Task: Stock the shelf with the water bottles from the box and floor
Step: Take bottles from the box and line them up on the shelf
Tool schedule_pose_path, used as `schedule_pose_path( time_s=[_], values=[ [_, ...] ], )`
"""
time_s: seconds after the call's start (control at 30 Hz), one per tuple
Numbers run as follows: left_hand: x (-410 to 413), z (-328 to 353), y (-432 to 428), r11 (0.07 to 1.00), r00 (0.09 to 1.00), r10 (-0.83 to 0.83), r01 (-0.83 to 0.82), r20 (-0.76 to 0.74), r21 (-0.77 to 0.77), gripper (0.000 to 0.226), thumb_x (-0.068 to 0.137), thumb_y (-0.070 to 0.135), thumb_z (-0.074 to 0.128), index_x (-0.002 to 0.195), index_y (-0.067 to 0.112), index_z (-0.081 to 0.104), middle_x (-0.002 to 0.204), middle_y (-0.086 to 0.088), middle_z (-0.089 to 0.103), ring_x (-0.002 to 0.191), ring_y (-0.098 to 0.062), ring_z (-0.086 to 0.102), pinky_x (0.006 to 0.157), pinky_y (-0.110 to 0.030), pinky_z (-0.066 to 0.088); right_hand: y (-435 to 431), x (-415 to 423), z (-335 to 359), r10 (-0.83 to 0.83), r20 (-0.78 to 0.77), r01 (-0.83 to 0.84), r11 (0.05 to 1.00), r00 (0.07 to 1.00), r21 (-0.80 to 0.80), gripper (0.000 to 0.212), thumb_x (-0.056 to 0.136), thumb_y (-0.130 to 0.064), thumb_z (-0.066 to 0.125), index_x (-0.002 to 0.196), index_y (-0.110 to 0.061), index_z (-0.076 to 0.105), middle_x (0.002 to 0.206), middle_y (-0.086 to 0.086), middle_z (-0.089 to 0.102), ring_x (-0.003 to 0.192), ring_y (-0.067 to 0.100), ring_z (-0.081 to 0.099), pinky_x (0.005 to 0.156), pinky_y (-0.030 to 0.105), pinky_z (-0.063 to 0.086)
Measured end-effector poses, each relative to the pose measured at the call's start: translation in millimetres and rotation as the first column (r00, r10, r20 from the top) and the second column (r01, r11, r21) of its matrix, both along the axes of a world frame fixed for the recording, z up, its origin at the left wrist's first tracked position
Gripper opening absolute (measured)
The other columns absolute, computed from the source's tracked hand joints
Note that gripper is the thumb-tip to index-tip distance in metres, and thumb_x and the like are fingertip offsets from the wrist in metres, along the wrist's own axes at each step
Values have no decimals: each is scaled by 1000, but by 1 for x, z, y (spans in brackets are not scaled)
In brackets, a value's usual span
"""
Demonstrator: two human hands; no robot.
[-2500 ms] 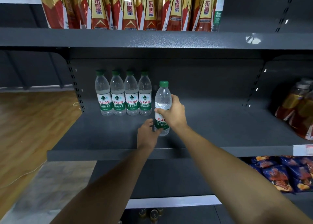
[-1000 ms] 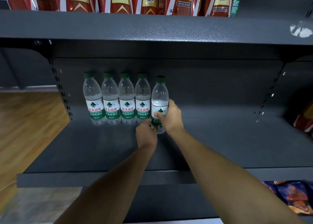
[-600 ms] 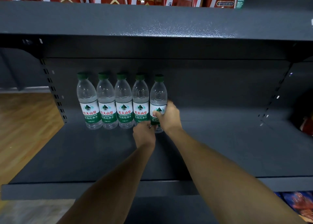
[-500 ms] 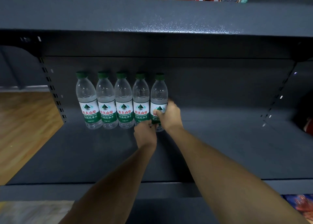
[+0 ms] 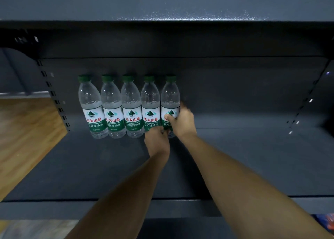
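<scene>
Five green-capped water bottles stand upright in a touching row at the far left of the dark shelf (image 5: 90, 166), against its back panel; the right hand (image 5: 181, 124) is wrapped round the label of the rightmost bottle (image 5: 169, 97), thumb across the front; the left hand (image 5: 156, 141) sits low at that bottle's base, just beside its neighbour, fingers hidden, so its grip cannot be told; the other four bottles (image 5: 131, 103) stand untouched; wooden floor (image 5: 23, 130) shows left.
</scene>
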State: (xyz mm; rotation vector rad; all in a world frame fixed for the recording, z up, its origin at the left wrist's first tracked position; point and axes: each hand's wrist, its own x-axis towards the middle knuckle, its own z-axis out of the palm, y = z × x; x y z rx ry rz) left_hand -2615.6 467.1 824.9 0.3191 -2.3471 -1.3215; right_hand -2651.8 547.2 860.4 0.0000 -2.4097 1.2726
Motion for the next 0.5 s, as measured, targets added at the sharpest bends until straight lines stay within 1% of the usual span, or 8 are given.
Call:
schedule_pose_path(
  time_s=[0.1, 0.13, 0.2, 0.23, 0.27, 0.3, 0.33, 0.5],
  values=[
    [3, -6, 1, 1000, 1000, -3, 3, 3, 22, 20, 92, 4, 54, 102, 1, 71, 96, -15, 72, 86, -26, 64, 78, -26, 44, 1, 1, 0, 7, -1, -7, 1000, 1000, -27, 50, 83, -22, 76, 124, -9, 52, 117, 11, 59, 112, 25, 55, 91, 32, 46],
    [4, -8, 0, 999, 1000, -22, 22, 3, 31, 19, 92, 3, 53, 96, 4, 72, 90, -11, 72, 83, -23, 62, 77, -24, 41, 1, 1, -1, 7, -1, -7, 999, 1000, -37, 49, 83, -22, 76, 124, -9, 52, 117, 10, 59, 112, 25, 55, 92, 33, 47],
    [9, -10, -3, 995, 995, -94, 93, 27, 31, 27, 92, 3, 52, 76, 20, 65, 73, 6, 62, 81, -18, 57, 78, -23, 41, -1, 3, -1, 3, 0, -3, 998, 1000, -56, 49, 82, -22, 76, 123, -11, 53, 118, 9, 60, 112, 25, 56, 95, 36, 48],
    [12, -9, -5, 991, 990, -131, 129, 44, 41, 25, 92, 4, 53, 79, 20, 65, 74, 8, 60, 83, -18, 58, 80, -25, 45, -1, 5, -1, 1, 6, 0, 997, 1000, -75, 48, 82, -22, 76, 123, -12, 53, 118, 8, 61, 112, 25, 57, 95, 37, 49],
    [15, -6, -9, 986, 985, -164, 162, 55, 44, 18, 91, 6, 54, 92, 13, 70, 82, 4, 65, 88, -19, 62, 84, -29, 50, -2, 7, 0, 1, 15, 0, 995, 1000, -105, 48, 82, -22, 76, 123, -13, 53, 117, 7, 62, 111, 24, 59, 96, 39, 50],
    [19, -2, -12, 984, 983, -175, 174, 45, 36, 22, 91, 9, 55, 107, 8, 69, 94, -3, 70, 96, -21, 65, 88, -32, 53, -3, 9, 1, -2, 39, 8, 991, 999, -137, 48, 82, -21, 77, 123, -14, 54, 117, 7, 63, 110, 24, 60, 95, 39, 51],
    [22, 1, -16, 983, 982, -185, 185, 32, 14, 27, 91, 12, 55, 114, 7, 67, 103, -7, 71, 101, -23, 66, 88, -34, 53, -3, 10, 2, -10, 66, 21, 986, 998, -166, 47, 81, -21, 77, 122, -13, 54, 117, 7, 64, 108, 25, 61, 94, 39, 51],
    [49, 16, -41, 986, 988, -152, 152, 12, -63, 35, 92, 21, 59, 126, 13, 61, 113, -8, 70, 102, -23, 65, 86, -29, 50, -9, 32, 1, -67, 180, 107, 969, 981, -223, 47, 82, -25, 76, 118, -3, 55, 117, 13, 66, 110, 30, 61, 89, 36, 50]
  ],
)
